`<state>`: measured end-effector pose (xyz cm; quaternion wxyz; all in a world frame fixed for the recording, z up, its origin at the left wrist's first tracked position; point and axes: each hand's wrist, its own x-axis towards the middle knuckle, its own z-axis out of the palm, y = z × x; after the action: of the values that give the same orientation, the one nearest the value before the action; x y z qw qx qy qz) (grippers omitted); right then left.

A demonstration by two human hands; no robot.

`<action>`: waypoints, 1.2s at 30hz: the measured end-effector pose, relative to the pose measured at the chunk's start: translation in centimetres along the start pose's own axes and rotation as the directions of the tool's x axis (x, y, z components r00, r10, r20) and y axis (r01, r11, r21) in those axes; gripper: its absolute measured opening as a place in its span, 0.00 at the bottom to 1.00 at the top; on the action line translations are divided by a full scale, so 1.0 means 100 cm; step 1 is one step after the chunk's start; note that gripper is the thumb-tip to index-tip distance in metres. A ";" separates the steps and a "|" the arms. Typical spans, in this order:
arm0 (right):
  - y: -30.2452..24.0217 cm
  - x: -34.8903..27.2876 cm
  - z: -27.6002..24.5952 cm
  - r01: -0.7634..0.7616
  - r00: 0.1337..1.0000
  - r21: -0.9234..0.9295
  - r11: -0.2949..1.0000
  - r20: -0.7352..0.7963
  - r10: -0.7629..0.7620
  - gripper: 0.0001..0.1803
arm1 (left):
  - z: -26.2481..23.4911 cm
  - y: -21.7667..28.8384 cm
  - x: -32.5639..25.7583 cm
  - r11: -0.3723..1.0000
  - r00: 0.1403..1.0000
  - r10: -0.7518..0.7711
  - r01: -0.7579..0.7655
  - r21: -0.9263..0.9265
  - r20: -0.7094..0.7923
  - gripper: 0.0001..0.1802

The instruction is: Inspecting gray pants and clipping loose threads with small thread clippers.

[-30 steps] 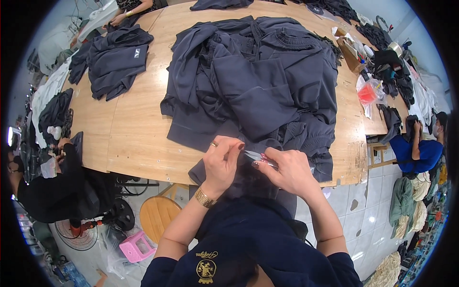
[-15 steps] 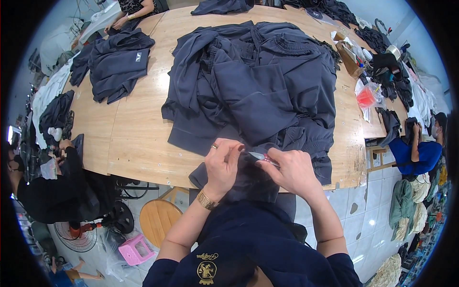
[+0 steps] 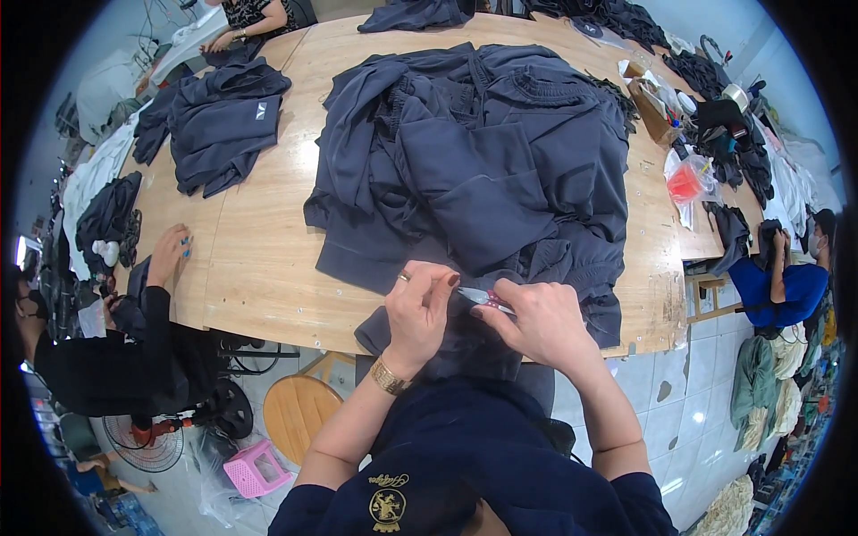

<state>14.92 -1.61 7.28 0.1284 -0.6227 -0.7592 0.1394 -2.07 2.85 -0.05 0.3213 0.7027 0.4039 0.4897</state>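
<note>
My right hand (image 3: 547, 318) is closed around small thread snips (image 3: 477, 295) with pinkish-red on the handle. Their pale blades point left, right up to the fingertips of my left hand (image 3: 416, 309). Those fingers are pinched together, and whatever lies between them is too small to make out. Below both hands a dark grey garment (image 3: 466, 332) hangs over the near table edge. Just beyond lies a big heap of dark grey garments (image 3: 483, 179), some with gathered elastic waistbands.
Another dark garment (image 3: 225, 125) lies at the left of the wooden table (image 3: 259, 241). A co-worker's hand (image 3: 170, 256) rests on the left edge. At the right are a cardboard box (image 3: 654, 109) and a cup of red drink (image 3: 685, 183). A round stool (image 3: 302, 418) stands below.
The snips and my right hand have shifted slightly, with the blades nearer my left fingertips. At the left, the co-worker's arm has reached out onto the table.
</note>
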 end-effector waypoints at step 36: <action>0.028 0.017 0.064 0.010 0.973 0.846 0.533 -0.132 0.191 0.13 | -0.010 -0.011 0.005 0.923 0.862 -0.325 0.379 -0.069 0.389 0.10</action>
<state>14.77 0.26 0.30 0.4829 -0.5339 -0.5470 0.4272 -3.25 3.90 -0.45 0.5251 0.6715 0.4217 0.3089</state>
